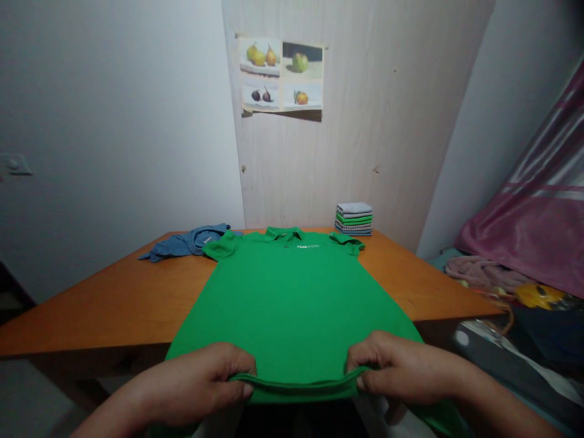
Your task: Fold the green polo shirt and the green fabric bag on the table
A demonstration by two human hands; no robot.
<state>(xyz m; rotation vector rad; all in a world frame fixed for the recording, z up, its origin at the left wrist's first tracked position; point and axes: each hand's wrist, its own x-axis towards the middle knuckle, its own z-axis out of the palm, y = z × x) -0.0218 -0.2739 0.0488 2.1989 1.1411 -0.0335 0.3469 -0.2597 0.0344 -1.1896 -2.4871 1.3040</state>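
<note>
A green polo shirt (292,292) lies spread flat on the orange wooden table (114,298), collar at the far end and hem at the near edge. My left hand (205,380) is closed in a pinch on the hem's left part. My right hand (401,365) is closed on the hem's right part. The hem is lifted slightly between the two hands.
A crumpled blue shirt (191,241) lies at the far left of the table. A stack of folded clothes (354,219) sits at the far end by the wooden wall panel. A bed with pink cloth (533,231) and clutter is at the right.
</note>
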